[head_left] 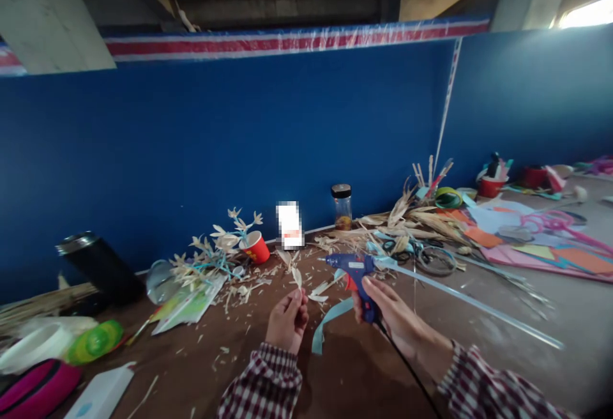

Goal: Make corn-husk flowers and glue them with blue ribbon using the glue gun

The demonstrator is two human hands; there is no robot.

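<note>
Low in the middle of the head view, my left hand [288, 320] pinches a small pale dried-husk petal [297, 277] between thumb and fingertips, its tip pointing up. To its right, my right hand [395, 317] is wrapped round the handle of a blue glue gun [355, 269] with an orange trigger. The nozzle points left, above the petal and apart from it. A long clear glue stick [479, 304] extends from the gun's back, and a black cord runs down from the handle. Under the gun, a light blue ribbon strip [330, 323] curls on the brown table.
Husk scraps litter the table [205, 368]. Husk flowers [211, 256] lie beside a red paper cup [256, 248]. Further back stands a black-lidded jar [341, 207]. Dried husks [431, 224], scissors and coloured paper [541, 246] spread right; a black flask [100, 266] leans at left.
</note>
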